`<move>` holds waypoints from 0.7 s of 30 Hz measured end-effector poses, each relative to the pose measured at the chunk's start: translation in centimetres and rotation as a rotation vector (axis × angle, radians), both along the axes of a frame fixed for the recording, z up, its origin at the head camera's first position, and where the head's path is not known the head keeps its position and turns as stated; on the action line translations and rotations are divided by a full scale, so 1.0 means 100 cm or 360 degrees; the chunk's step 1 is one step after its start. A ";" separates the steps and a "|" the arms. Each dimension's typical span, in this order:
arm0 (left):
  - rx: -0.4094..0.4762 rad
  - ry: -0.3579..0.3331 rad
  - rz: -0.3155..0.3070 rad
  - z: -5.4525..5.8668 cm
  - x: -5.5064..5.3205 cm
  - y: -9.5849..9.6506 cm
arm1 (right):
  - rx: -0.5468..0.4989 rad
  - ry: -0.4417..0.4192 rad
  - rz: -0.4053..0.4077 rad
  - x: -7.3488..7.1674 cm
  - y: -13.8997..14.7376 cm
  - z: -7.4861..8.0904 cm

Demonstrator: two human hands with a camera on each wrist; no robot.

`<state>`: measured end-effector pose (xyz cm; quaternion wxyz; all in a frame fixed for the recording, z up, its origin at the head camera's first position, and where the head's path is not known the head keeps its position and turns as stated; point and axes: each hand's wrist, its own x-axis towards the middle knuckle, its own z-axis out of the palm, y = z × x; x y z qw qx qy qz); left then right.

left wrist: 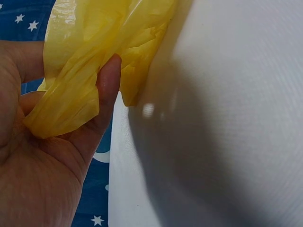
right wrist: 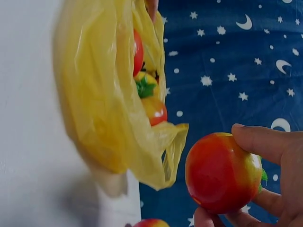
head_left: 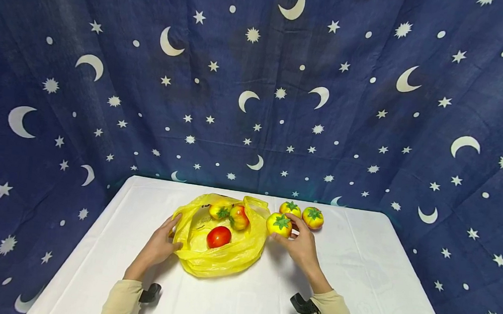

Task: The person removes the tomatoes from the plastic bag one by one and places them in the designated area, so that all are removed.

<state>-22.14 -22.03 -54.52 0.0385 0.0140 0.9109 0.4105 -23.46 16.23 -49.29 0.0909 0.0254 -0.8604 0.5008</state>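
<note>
A yellow plastic bag lies with its mouth spread upward on the table. My left hand grips the bag's left edge, its folds gathered between thumb and fingers in the left wrist view. Inside the bag are a red tomato and two yellow-red tomatoes with green leafy tops. Just right of the bag, my right hand holds another yellow-red tomato between thumb and fingers. The right wrist view shows its smooth red underside, apart from the bag's side.
Two more yellow-red tomatoes sit on the table behind the right hand. A white cloth covers the table. Behind and at both sides hangs a dark blue curtain with moons and stars.
</note>
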 end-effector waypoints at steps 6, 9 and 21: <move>0.0009 -0.0022 0.0009 -0.001 0.000 0.000 | 0.0011 -0.0059 -0.0055 -0.004 0.016 -0.004; 0.0012 -0.0039 0.0017 0.000 0.000 0.001 | 0.0021 -0.0076 -0.0107 -0.006 0.024 -0.003; 0.0005 -0.0036 0.0014 0.000 0.000 0.001 | 0.0018 -0.0099 -0.0252 -0.012 0.058 0.004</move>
